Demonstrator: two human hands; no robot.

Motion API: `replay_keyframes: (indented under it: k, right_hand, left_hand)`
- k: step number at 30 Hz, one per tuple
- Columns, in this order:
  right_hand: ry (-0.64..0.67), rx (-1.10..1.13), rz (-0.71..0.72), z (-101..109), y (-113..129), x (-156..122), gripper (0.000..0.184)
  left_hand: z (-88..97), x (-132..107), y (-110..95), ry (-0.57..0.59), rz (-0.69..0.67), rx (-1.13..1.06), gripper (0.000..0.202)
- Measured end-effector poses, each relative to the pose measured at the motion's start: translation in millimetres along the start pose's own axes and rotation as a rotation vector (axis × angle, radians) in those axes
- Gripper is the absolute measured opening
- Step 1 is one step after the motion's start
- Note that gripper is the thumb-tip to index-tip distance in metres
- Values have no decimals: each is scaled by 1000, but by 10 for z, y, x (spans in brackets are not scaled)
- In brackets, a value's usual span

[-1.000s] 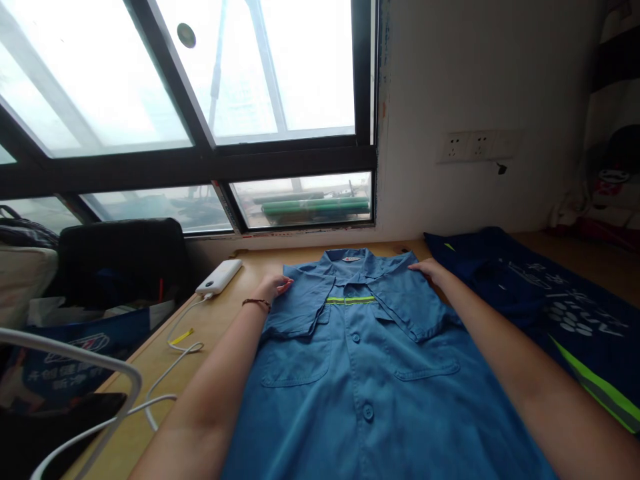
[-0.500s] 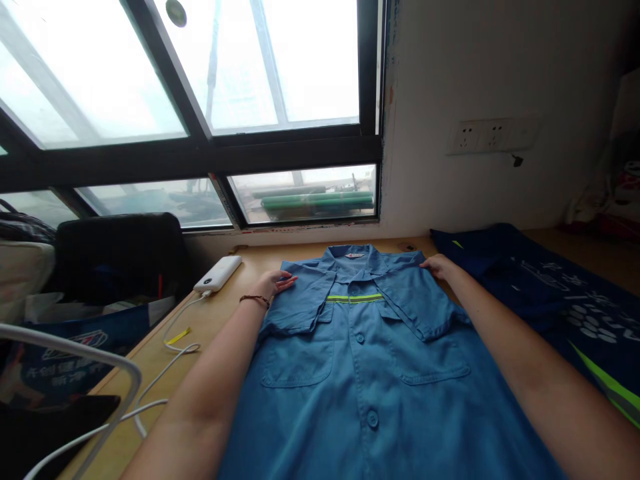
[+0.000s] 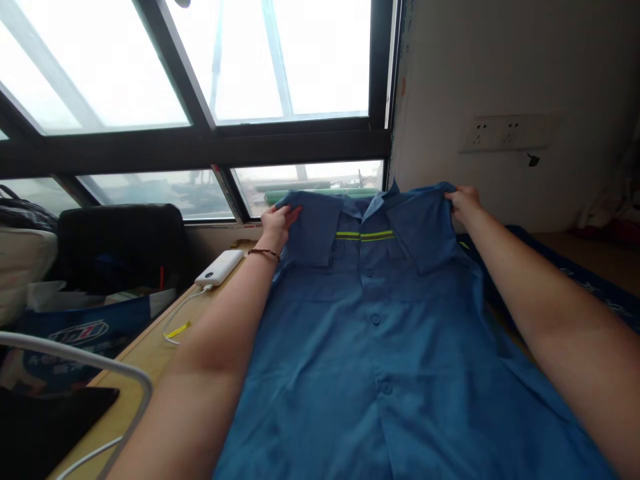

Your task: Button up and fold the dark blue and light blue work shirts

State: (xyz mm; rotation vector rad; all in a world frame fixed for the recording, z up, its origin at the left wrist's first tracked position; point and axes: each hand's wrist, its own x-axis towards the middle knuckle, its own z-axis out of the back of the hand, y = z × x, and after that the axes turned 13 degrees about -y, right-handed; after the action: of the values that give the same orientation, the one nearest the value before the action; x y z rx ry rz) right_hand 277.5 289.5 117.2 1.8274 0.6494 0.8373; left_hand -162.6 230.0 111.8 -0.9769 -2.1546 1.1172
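Observation:
A blue short-sleeved work shirt (image 3: pixel 345 333) with buttons down the front and a yellow-green stripe across the chest fills the middle of the view. Its collar end is raised off the table, and the lower part runs toward me past the bottom edge. Both sleeves are folded inward over the chest. My left hand (image 3: pixel 278 225) pinches the left shoulder, with a braided bracelet at the wrist. My right hand (image 3: pixel 465 203) grips the right shoulder at the same height. The fabric spans between both hands.
On the wooden table (image 3: pixel 165 360) at left lie a white power bank (image 3: pixel 220 268), its cable and a yellow strip (image 3: pixel 179 329). A dark blue garment (image 3: pixel 590 280) lies at right. A blue bag (image 3: pixel 90 333) stands beyond the left edge; a white metal rail (image 3: pixel 75 353) crosses the lower left.
Both hands have lifted the shirt's shoulders and collar from the table, up to about the lower window. The hands also moved slightly apart, and the view shifted a little.

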Motion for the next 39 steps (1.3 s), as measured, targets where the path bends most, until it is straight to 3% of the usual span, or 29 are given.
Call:
replay_keyframes:
  k: [4,8,12,14,17,19,21,25,27,29,31,34,39]
  right_hand:
    - [56,40,11,121,460,-44,11]
    - [226,-4,-59,552,570,-416,16]
    - [298,-82,-117,1251,465,-1101,15]
    - [344,-158,-133,1654,364,-1517,18]
    - [535,-372,-136,2206,165,-2067,24]
    - [638,-532,-115,2465,53,-2296,27]
    - [709,-673,-63,2606,14,-2399,30]
    - [810,-846,194,2591,177,-2437,54]
    - [887,-903,375,2519,300,-2469,59]
    - [987,-968,509,2459,403,-2508,51]
    - [1039,-1044,583,2443,483,-2521,42]
    - [977,-1139,668,2536,566,-2489,36]
    - [974,-1141,731,2886,506,-2562,32]
  left_hand:
    - [-48,-176,-318,60,-42,-136,12]
    - [221,-628,-409,60,47,-100,11]
    - [837,-1297,-337,65,122,46,13]
    - [1251,-1638,-296,164,168,155,23]
    - [1869,-2024,-283,252,287,497,28]
    - [2180,-2168,-314,339,230,793,24]
    - [2351,-2245,-370,397,44,1029,29]
    - [2308,-2372,-491,536,-549,1413,56]
    - [2189,-2453,-545,616,-817,1609,50]
    - [2081,-2528,-604,657,-989,1751,36]
    - [2018,-2588,-673,667,-1098,1808,30]
    - [2039,-2679,-765,645,-1180,1807,28]
    - [2317,-2927,-708,754,-1087,1755,30]
